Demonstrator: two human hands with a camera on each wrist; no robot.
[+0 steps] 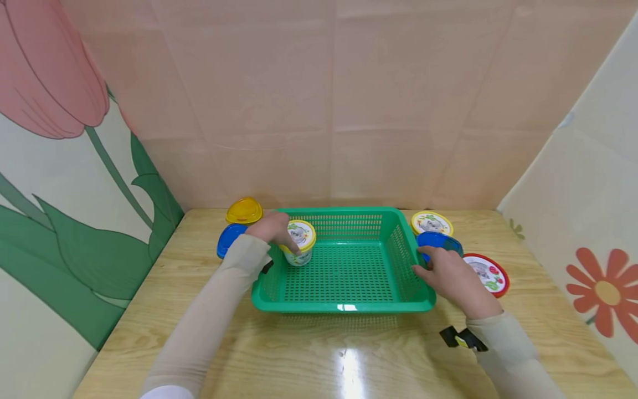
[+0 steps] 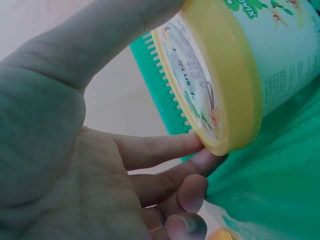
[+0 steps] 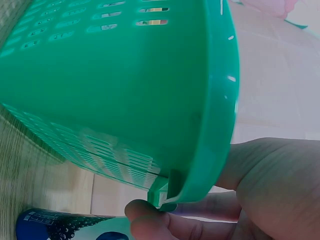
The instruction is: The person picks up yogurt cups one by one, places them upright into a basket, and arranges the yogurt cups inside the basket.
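My left hand [image 1: 273, 228] grips a round tub with a yellow-rimmed, printed lid [image 1: 302, 234] by the edge of that lid. The tub is at the left end of a green plastic basket [image 1: 344, 306] with slotted walls. In the left wrist view the tub's pale printed side [image 2: 285, 55] shows beyond the lid, with thumb and fingertips at opposite edges of the lid. My right hand [image 1: 456, 280] holds the basket's right rim [image 3: 220, 110], thumb on one side and fingertips curled beneath its lip.
Left of the basket stand a yellow-lidded container [image 1: 244, 211] and a blue-lidded one [image 1: 229, 240]. Along its right side are a yellow-rimmed tub [image 1: 432, 223], a blue-lidded container [image 1: 440, 241] and a red-rimmed tub [image 1: 487, 275]. A wooden table [image 1: 299, 354] bears everything, with a wall behind.
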